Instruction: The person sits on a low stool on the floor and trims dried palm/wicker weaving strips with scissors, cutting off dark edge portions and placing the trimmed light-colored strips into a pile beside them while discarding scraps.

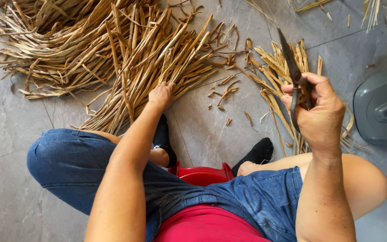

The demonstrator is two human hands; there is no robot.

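Note:
My left hand (161, 95) reaches forward and presses on the near end of a big bundle of dried tan plant strips (126, 58) lying on the grey floor. Whether its fingers close around any strip cannot be told. My right hand (319, 110) is raised at the right, shut on a pair of dark scissors (294, 76) whose blades point up and away. Under that hand lies a smaller pile of cut dried strips (276, 83).
I sit on a low red stool (202, 174), knees spread, in blue denim shorts and black socks (163, 136). Short trimmed bits (222, 94) lie scattered between the piles. A grey plastic fan base (381, 107) stands at the right edge. More strips lie at the top right.

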